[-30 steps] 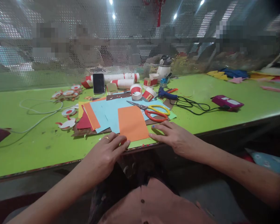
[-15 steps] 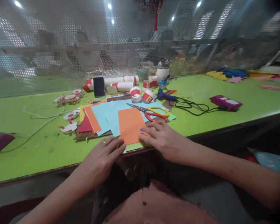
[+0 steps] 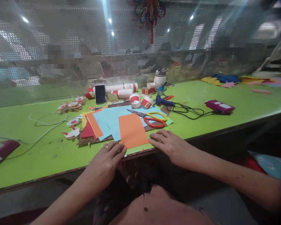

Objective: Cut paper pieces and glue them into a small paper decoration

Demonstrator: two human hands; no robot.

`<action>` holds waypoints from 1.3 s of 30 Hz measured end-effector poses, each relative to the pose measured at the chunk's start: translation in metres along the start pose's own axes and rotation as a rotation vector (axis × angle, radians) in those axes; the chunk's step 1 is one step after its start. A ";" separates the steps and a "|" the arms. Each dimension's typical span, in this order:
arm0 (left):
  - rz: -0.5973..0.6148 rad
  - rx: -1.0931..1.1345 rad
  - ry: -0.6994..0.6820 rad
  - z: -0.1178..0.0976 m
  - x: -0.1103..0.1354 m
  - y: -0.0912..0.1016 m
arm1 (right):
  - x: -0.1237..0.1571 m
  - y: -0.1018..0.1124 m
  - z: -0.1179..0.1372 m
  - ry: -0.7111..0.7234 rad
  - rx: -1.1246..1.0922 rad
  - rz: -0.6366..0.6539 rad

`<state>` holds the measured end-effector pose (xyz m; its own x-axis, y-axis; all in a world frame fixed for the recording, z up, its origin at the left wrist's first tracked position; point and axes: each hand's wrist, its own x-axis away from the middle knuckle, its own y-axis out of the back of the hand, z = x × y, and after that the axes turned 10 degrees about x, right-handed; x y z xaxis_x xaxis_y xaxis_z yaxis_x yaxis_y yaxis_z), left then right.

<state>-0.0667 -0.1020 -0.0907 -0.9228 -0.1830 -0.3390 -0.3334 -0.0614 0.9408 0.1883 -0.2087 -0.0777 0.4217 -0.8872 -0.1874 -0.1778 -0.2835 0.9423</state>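
An orange sheet of paper (image 3: 134, 131) lies near the table's front edge, partly over light blue sheets (image 3: 112, 111). My left hand (image 3: 107, 159) rests at its lower left corner, fingers laid on the tabletop and fingertips at the paper; the thumb is hidden. Beside the lower right corner is my right hand (image 3: 170, 145), its fingers stretched out and slightly apart on the table. Scissors (image 3: 152, 117) with one yellow and one red handle lie just beyond the orange sheet, blades pointing left.
On the green table (image 3: 42, 159) are a phone (image 3: 100, 94), paper cups (image 3: 147, 102), a blue glue gun (image 3: 164, 100) with a black cord, and a purple power strip (image 3: 220, 107). A white bottle (image 3: 160, 78) stands near the mesh screen. Cut paper pieces (image 3: 71, 132) lie left.
My right hand has slid off the orange sheet to the right, uncovering its lower right corner. My left hand has stayed at the left corner. The camera view has tilted up slightly.
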 end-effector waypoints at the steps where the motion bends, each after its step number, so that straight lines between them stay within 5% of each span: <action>1: -0.031 0.009 -0.005 0.001 0.002 -0.001 | 0.001 0.000 -0.001 -0.012 -0.011 -0.007; 4: -0.087 0.055 0.010 0.002 0.005 -0.005 | -0.009 0.003 -0.005 -0.099 -0.136 -0.052; 9: -0.143 0.098 0.061 0.000 0.007 -0.011 | -0.047 0.000 -0.020 -0.472 -0.441 -0.064; 14: -0.192 0.118 0.124 -0.005 0.009 -0.013 | -0.071 -0.011 -0.017 -0.547 -0.551 -0.055; 24: -0.270 0.238 0.235 -0.008 0.013 -0.018 | -0.073 -0.014 0.000 -0.532 -0.874 -0.114; 27: -0.465 0.432 0.333 -0.014 0.016 -0.010 | -0.073 -0.017 0.003 -0.523 -1.024 -0.189; 30: -0.757 0.749 0.592 -0.034 0.021 0.000 | -0.072 -0.013 0.008 -0.549 -1.177 -0.272; 33: -0.712 1.301 0.906 -0.062 0.018 0.005 | -0.069 -0.004 0.014 -0.571 -1.306 -0.325; 36: -0.566 1.747 0.895 -0.080 0.003 0.001 | -0.065 0.004 0.025 -0.581 -1.433 -0.368; 39: -0.625 1.849 0.880 -0.082 -0.017 -0.002 | -0.062 0.008 0.037 -0.598 -1.595 -0.389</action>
<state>-0.0347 -0.1788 -0.0870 -0.5202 -0.8503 0.0794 -0.7425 0.4044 -0.5339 0.1280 -0.1695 -0.0687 -0.1994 -0.9650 -0.1704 0.9735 -0.2150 0.0783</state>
